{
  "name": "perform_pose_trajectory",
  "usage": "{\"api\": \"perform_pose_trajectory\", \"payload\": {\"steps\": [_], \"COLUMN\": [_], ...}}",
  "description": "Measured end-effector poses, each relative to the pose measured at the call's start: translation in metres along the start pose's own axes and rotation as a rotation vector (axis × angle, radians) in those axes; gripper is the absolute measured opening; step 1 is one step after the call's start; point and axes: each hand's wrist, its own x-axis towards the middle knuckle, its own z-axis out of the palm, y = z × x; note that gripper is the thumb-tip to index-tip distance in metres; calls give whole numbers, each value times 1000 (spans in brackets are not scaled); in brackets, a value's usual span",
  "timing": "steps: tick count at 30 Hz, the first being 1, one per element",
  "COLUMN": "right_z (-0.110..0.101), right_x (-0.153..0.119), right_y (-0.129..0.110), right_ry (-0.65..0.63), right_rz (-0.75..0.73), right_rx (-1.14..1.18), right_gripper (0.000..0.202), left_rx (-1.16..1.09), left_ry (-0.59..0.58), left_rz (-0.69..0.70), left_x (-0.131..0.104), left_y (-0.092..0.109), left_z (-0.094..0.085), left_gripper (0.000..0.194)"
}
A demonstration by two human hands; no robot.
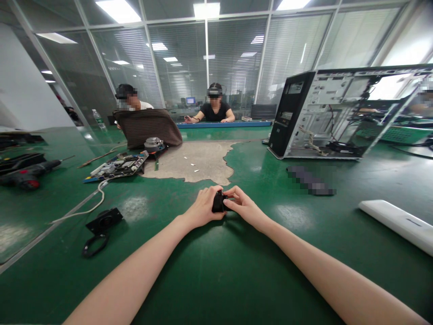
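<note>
In the middle of the green table, my left hand [204, 208] is wrapped round a small black object [218, 202] with a boxy, glossy body. My right hand [246, 208] pinches the same object from its right side, thumb and fingers closed on its edge. Its exact kind is hard to make out, since my fingers cover much of it. To the left lies a black boxy part with a round opening [105, 220], and beside it a black loop [95, 246].
An open computer case [297, 117] stands at right, near a pixelated dark slab [311, 180] and a white bar-shaped object [399, 223]. A circuit board [118, 167], pale cable [101, 194] and power drill [30, 174] lie left. Two people sit across the table.
</note>
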Motion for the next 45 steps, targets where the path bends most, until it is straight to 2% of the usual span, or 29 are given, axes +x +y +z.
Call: {"api": "perform_pose_trajectory", "payload": {"steps": [7, 12, 16, 22, 33, 36, 39, 45], "right_z": [-4, -13, -7, 2, 10, 10, 10, 8], "right_x": [3, 2, 4, 12, -2, 1, 5, 6], "right_y": [3, 2, 0, 2, 7, 10, 13, 12], "right_ry": [38, 185, 97, 106, 119, 140, 156, 96], "right_rz": [5, 92, 129, 167, -14, -22, -20, 19], "right_rx": [-64, -76, -19, -54, -128, -139, -147, -243], "right_gripper": [29, 33, 33, 30, 22, 14, 16, 16], "left_rx": [-16, -17, -26, -15, -33, -33, -23, -2], "left_ry": [-4, -16, -3, -2, -28, -17, -9, -3], "left_rz": [-7, -8, -5, 6, -4, -6, -4, 9], "left_x": [1, 0, 0, 0, 0, 0, 0, 0], "left_y": [2, 2, 2, 2, 2, 2, 1, 1], "left_z": [-2, -2, -2, 0, -1, -1, 0, 1], "left_gripper": [58, 60, 60, 59, 57, 59, 60, 61]}}
